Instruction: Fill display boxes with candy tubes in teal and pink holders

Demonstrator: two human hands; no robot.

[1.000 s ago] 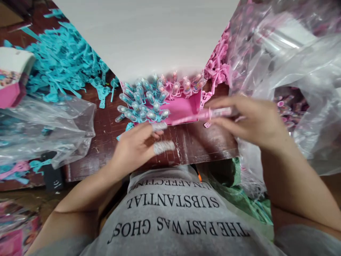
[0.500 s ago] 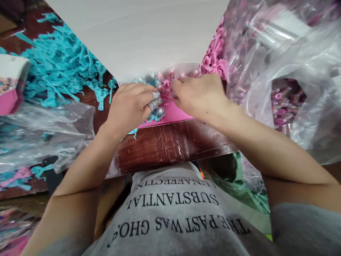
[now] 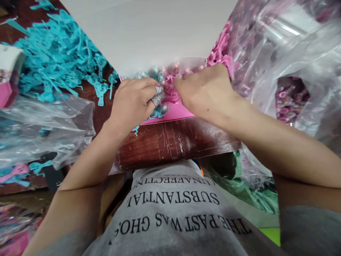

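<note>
Nine o'clock on the pink box: the left hand curls over teal pieces, grip hidden. Three o'clock: the right hand, a second ago outside with a pink wand, now bends among pink pieces, hold unseen, the wand probably inside.

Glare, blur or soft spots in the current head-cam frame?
Head view, right: white glare streaks the clear, crumpled plastic bag; head view, centre: dull sheen on the dark-red wooden table; head view, lower left: smeared multicoloured pile; head view, centre: bare right hand fairly sharp.
</note>
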